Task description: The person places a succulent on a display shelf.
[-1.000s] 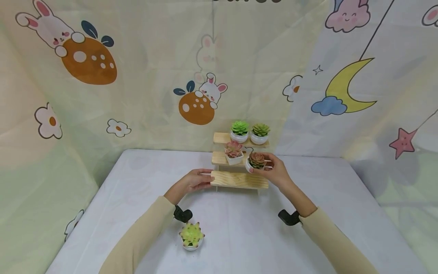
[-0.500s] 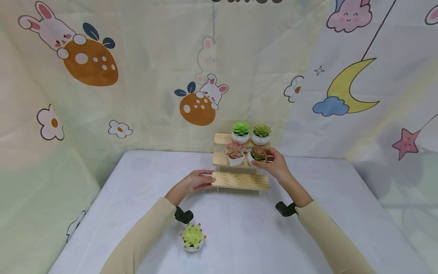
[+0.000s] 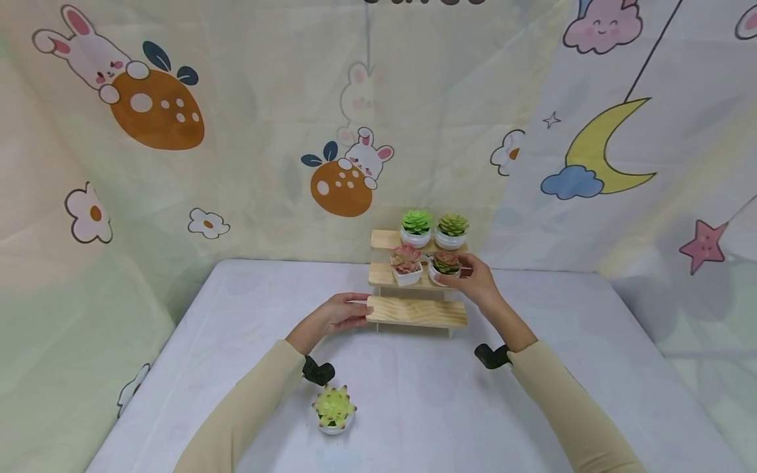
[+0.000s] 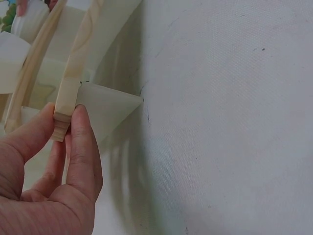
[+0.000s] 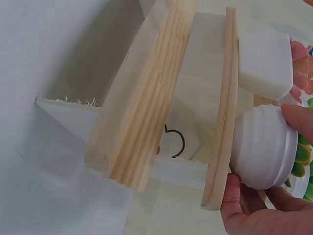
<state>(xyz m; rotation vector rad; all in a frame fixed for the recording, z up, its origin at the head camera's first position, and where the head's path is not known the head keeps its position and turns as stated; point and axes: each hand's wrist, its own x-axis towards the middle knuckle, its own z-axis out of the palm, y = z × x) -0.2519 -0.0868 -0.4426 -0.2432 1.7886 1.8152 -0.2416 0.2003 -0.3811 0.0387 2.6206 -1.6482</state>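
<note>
My left hand (image 3: pixel 338 313) pinches the left end of the lowest board of a three-step wooden stand (image 3: pixel 416 311); in the left wrist view thumb and fingers close on the board's end (image 4: pixel 64 110). My right hand (image 3: pixel 476 281) holds a reddish-brown succulent (image 3: pixel 445 264) in a round white pot (image 5: pixel 264 147), whose base is at the middle board (image 5: pixel 222 117). Left of it on that step stands a pink succulent (image 3: pixel 407 260) in a square white pot (image 5: pixel 265 66). Bright green (image 3: pixel 416 223) and olive-green (image 3: pixel 453 225) succulents occupy the top step.
A yellow-green succulent with dark tips (image 3: pixel 334 406) stands in a white pot on the white-covered table (image 3: pixel 402 407), near my left forearm. Behind the table hangs a printed cloth (image 3: pixel 254 131) with rabbits, flowers and a moon.
My right hand has moved the reddish-brown succulent slightly up and back, from in front of the middle step onto it, beside the pink one. My left hand keeps its grip on the lowest board.
</note>
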